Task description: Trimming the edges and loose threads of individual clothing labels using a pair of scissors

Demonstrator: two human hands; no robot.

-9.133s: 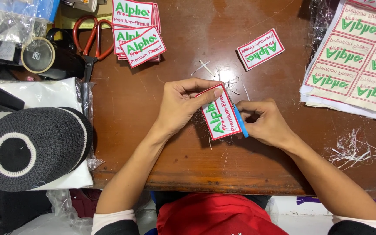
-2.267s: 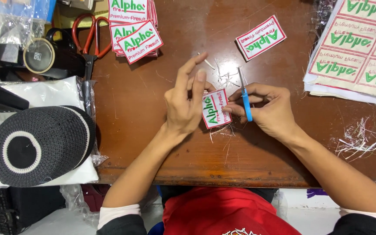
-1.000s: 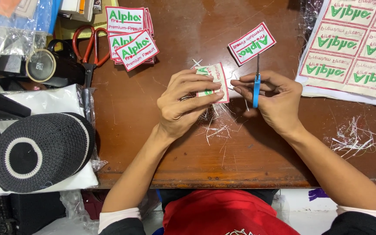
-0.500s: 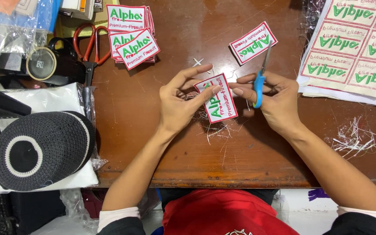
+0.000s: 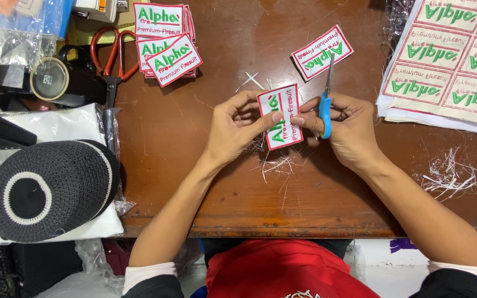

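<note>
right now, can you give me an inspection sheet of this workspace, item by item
surface: brown wooden table, scattered with white thread trimmings.
job's things: white embroidered patch with red border, held upright between both hands; blue-handled thread snips.
clutter: stack of finished patches, one loose patch, uncut patch sheet, red-handled scissors, black knitted cap with white ring, tape roll.
grips: left hand pinches the patch edge; right hand holds the snips and touches the patch.
cables: nothing seen.
surroundings: plastic bags at the left.

Far left of desk (image 5: 194,182): patch stack (image 5: 164,41)
Far right: uncut sheet (image 5: 454,60)
Centre: held patch (image 5: 280,117)
Left edge: cap (image 5: 48,190)
</note>
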